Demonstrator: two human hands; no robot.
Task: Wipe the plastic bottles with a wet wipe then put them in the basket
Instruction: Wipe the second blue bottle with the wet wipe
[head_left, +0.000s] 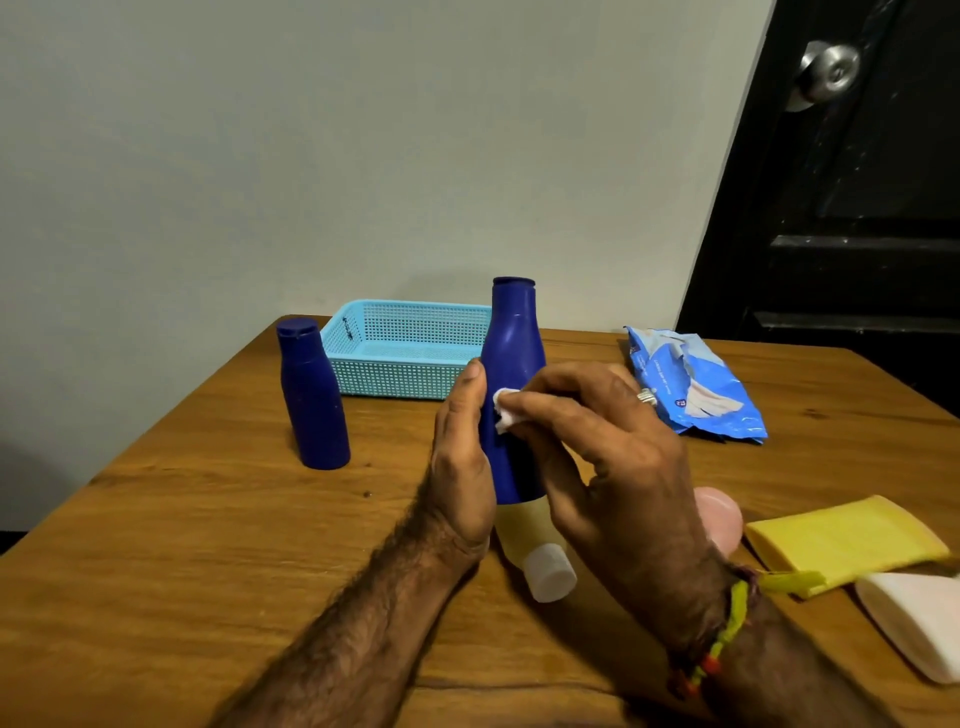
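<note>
A tall dark blue plastic bottle (511, 353) stands upright at the table's middle. My left hand (462, 457) grips its left side. My right hand (608, 447) presses a small white wet wipe (503, 410) against the bottle's front. A second, shorter blue bottle (313, 397) stands upright to the left, apart from both hands. A light blue mesh basket (400, 351) sits behind the bottles with nothing visible in it. A pale yellow bottle with a white cap (540, 551) lies on its side under my hands.
A blue wet-wipe pack (693, 384) lies at the right. Near the right edge lie a pink-capped object (719, 514), a yellow bottle (847, 540) and a white one (919, 623). The wooden table (208, 545) meets a grey wall; a dark door (841, 208) stands at the right.
</note>
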